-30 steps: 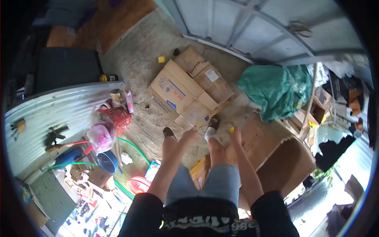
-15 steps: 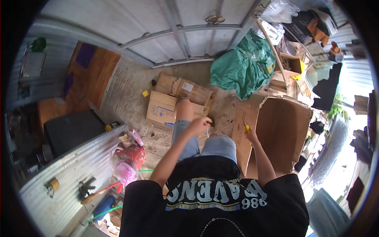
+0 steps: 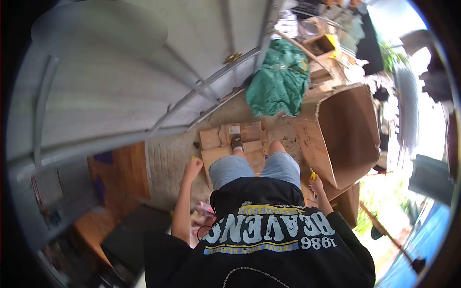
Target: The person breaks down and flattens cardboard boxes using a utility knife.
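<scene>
In my right hand [image 3: 317, 185] is a yellow box cutter [image 3: 313, 175], its tip pointing away from me. That hand hangs low beside the flap of a large open cardboard box [image 3: 349, 137] and is apart from it. My left hand [image 3: 193, 169] is out to the left over the floor, its fingers curled closed with nothing visible in them. Just beyond it a small yellow object [image 3: 193, 158] shows on the floor. Flattened cardboard [image 3: 216, 139] lies in front of me, with my foot on or over it.
A green plastic sack [image 3: 279, 79] stands ahead, against a metal door panel [image 3: 211, 86]. A wooden pole [image 3: 302, 50] leans over clutter behind the box. To the left are a wooden panel [image 3: 127, 168] and a dark flat surface [image 3: 137, 235]. A blue sheet [image 3: 415, 242] is at the lower right.
My view has turned and my legs have shifted. My left hand has swung from in front of my lap out to the left. The box cutter stays in my right hand.
</scene>
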`<action>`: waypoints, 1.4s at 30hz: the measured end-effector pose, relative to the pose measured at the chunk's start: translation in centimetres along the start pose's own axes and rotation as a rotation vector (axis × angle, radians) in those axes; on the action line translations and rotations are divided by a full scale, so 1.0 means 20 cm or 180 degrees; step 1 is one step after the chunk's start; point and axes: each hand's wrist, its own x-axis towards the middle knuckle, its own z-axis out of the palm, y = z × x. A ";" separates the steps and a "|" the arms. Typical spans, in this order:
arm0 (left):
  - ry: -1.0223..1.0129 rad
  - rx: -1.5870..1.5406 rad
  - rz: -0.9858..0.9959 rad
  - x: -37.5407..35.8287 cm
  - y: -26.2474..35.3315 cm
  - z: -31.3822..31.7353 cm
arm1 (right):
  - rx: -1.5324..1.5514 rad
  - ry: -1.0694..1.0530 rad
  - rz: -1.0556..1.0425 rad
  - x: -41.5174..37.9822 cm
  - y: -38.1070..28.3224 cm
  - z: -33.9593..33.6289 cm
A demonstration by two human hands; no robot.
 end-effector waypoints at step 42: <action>-0.2590 0.3611 0.3792 0.77 1.99 2.52 | 0.3965 0.1698 0.3449 -0.87 0.55 1.22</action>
